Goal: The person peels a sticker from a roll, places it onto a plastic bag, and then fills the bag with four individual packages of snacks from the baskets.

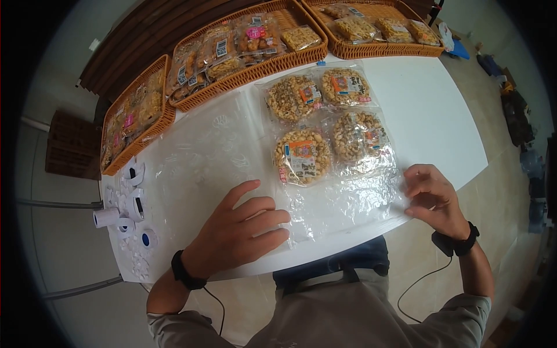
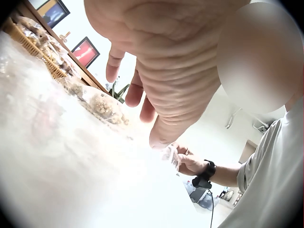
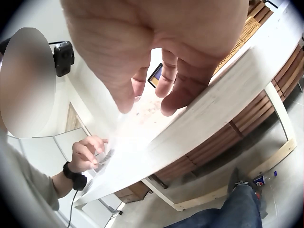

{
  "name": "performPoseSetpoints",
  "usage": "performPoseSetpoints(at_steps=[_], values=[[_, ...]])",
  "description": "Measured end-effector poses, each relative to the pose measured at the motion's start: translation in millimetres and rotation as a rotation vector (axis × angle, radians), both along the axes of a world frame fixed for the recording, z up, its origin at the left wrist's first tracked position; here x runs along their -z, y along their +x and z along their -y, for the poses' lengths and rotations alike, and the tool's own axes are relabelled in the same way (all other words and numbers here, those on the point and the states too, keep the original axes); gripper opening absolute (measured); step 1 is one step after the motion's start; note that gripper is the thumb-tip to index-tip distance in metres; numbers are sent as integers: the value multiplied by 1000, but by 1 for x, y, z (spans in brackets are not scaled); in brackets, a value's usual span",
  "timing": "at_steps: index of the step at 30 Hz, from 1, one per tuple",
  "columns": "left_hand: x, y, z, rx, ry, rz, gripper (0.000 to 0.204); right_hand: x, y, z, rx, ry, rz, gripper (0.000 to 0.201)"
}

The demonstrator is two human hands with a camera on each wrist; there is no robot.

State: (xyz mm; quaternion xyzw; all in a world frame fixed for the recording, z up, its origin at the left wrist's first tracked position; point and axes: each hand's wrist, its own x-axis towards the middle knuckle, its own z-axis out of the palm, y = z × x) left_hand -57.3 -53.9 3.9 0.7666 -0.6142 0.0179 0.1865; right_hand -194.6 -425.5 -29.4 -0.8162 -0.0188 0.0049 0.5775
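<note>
Four round nut cakes in clear wrap, with orange and white labels, lie two by two on the white table; the near left one (image 1: 303, 155) is closest to my left hand. Shiny, wrinkled clear plastic film (image 1: 325, 211) spreads around them and toward the front edge. My left hand (image 1: 238, 229) hovers over the film at front left, fingers spread and loosely bent, holding nothing. At the film's right edge, my right hand (image 1: 435, 200) has bent fingers and thumb with a gap between them. Its fingertips (image 3: 124, 105) hang close over the film.
Wicker baskets of packaged snacks line the back: a left basket (image 1: 136, 119), a middle basket (image 1: 243, 69) and a right basket (image 1: 386, 51). More clear film (image 1: 200, 145) covers the table's left part. White label rolls (image 1: 106, 217) and paper scraps stand at the left edge.
</note>
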Motion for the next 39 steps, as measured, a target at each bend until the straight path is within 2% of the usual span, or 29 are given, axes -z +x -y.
performPoseSetpoints(at_steps=[6,9,12,18,25,27,29,34,37,39], values=[[4,4,-3,-20,-88,-156,16,-10,4,-1,-96,-116,-35,45],[6,4,-5,-68,-76,-236,13,-6,2,-3,-116,-180,-2,34],[4,2,-6,-108,-44,-325,13,-5,1,-2,-83,-128,-39,27],[11,2,-8,-177,-105,-496,12,1,2,0,-10,93,-5,8],[10,1,-2,-425,-160,-644,16,-7,9,-9,154,204,-337,10],[6,-2,1,-505,-117,-712,15,-18,12,-11,181,220,-483,11],[2,-5,1,-583,-61,-801,16,-18,13,-13,179,263,-499,12],[-13,-9,9,-710,44,-983,35,-22,17,-21,237,327,-545,15],[-7,-9,11,-731,7,-1003,54,-21,18,-24,268,344,-536,16],[-4,-7,15,-714,-14,-1041,59,-21,20,-25,295,357,-538,17]])
